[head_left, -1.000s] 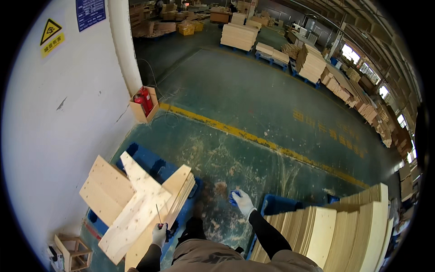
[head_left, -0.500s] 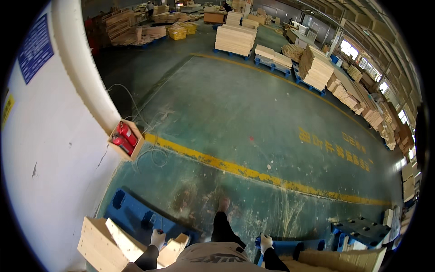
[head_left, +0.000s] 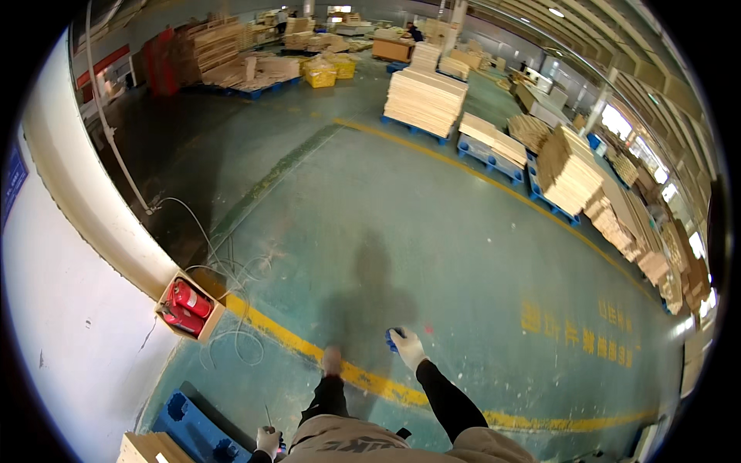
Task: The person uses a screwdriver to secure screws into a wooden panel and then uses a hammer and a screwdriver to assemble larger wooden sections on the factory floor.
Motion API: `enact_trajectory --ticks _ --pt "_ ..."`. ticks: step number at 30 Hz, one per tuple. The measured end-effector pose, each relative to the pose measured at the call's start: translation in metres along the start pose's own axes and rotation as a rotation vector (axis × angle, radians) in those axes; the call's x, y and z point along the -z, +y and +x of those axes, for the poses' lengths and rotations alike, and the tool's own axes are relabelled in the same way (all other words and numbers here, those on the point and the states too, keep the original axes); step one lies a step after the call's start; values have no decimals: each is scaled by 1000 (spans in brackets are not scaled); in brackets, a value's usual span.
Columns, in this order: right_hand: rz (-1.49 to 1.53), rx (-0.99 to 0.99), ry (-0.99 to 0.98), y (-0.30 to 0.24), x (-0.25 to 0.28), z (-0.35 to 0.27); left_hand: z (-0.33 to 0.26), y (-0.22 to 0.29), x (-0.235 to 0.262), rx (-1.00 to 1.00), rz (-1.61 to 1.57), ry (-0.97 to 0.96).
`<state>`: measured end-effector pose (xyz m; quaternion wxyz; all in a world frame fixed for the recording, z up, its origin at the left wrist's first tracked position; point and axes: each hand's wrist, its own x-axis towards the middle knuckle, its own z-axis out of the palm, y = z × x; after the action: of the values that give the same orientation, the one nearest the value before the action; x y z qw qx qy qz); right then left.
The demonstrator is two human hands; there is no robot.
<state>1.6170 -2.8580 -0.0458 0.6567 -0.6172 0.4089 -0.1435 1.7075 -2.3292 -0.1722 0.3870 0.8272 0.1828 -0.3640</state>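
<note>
The left hand (head_left: 268, 441), in a white glove, has its fingers wrapped around a thin, straight-shafted metal tool (head_left: 268, 417), near a blue plastic pallet (head_left: 197, 434). The right hand (head_left: 407, 347), gloved white and blue, hangs over the green floor (head_left: 463, 293), fingers curled; whether they grip anything I cannot tell. Beyond, red cylindrical fire extinguishers (head_left: 186, 305) sit boxed by the wall (head_left: 85, 309).

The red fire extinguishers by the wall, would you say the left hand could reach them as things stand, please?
Probably not from here: the left hand holds a thin-shafted tool and a stretch of floor separates it from the fire extinguishers, though their wooden box looks open.
</note>
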Motion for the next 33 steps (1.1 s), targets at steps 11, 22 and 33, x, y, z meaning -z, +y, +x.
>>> enact_trajectory --ticks 11,22,33 --pt "392 -258 221 -71 59 270 140 593 -137 -556 212 -344" --pt "365 -30 -364 -321 50 694 213 1040 -311 -815 451 -745" --pt "-499 235 -675 -576 16 1169 398 1380 -413 -742 346 -528"
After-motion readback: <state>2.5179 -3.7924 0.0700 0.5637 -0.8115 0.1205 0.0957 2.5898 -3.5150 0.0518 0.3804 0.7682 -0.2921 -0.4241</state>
